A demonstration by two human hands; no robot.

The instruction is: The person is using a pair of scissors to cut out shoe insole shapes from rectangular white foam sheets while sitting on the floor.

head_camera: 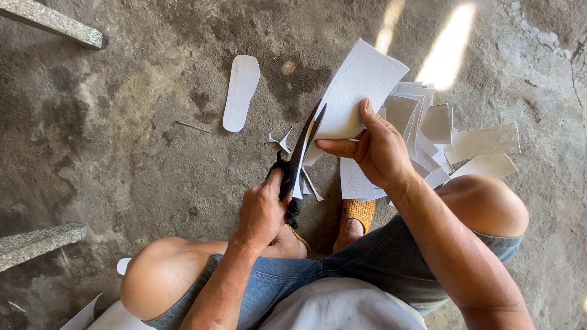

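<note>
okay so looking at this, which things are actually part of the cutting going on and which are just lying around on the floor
In use:
left hand gripping the black scissors
right hand holding the white sheet being cut
stack of white sheets under the right hand
cut-out white insole on the floor
small white offcuts by the blades

Lying about:
two grey bars at the left
orange sandals on the feet

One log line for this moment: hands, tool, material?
left hand: grips black scissors, blades open | right hand: holds white sheet | cut insole shape on concrete floor
</note>
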